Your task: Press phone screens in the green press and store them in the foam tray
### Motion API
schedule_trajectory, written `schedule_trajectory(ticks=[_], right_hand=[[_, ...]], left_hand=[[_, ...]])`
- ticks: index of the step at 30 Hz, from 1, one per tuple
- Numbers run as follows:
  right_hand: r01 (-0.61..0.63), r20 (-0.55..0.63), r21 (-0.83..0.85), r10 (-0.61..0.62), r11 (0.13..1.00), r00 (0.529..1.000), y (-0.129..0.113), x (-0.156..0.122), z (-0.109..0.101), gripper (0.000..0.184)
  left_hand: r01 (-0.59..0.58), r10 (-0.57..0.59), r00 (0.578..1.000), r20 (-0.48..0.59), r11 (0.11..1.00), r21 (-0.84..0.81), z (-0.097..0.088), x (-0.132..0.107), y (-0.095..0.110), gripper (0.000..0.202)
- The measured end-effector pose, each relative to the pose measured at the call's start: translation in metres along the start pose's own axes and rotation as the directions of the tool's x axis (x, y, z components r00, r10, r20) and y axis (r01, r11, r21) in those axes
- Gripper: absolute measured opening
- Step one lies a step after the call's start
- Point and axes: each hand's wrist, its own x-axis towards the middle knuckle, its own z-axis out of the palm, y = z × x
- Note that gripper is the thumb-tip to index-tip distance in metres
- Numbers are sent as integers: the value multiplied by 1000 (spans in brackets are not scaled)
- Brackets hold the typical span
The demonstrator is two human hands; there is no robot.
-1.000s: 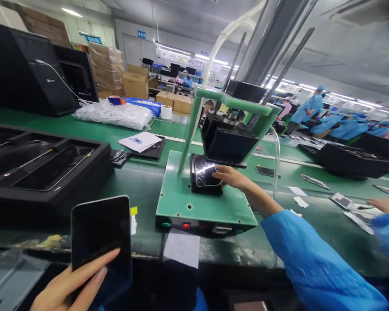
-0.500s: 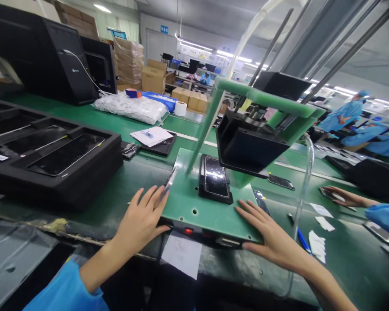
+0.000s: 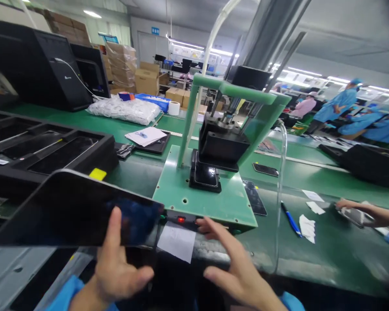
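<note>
My left hand [image 3: 116,268] holds up a dark, glossy phone screen [image 3: 68,211] with a yellow tab [image 3: 97,174] on its edge. The index finger lies across the glass, the thumb sticks out, and the other fingers are hidden. My right hand [image 3: 233,263] is open, fingers apart, just in front of the green press [image 3: 227,205], close to its front panel with a lit red switch [image 3: 180,219]. On the press base, another phone screen [image 3: 206,175] lies in a black holder [image 3: 204,187], partly covered by the lowered black press head [image 3: 223,149].
A black foam tray [image 3: 100,151] with screens stands left. Papers [image 3: 145,136] lie behind. Right of the press are a dark screen [image 3: 254,198], a phone [image 3: 266,169], a blue pen [image 3: 291,219] and a hanging clear tube [image 3: 280,194]. A co-worker's hand [image 3: 359,211] holds a phone at right.
The press head has come down over the screen in the holder. My left hand has left the press's edge and raised a phone screen. My right hand has come off the base toward me.
</note>
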Motion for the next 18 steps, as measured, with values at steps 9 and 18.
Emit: schedule_trajectory(ticks=[9, 18], right_hand=[[-220, 22, 631, 266, 744, 964, 7, 30, 10, 23], [-276, 52, 395, 279, 876, 959, 50, 59, -59, 27]], left_hand=[[-170, 99, 979, -179, 880, -443, 27, 26, 55, 95], [357, -27, 914, 404, 529, -770, 8, 135, 27, 58]])
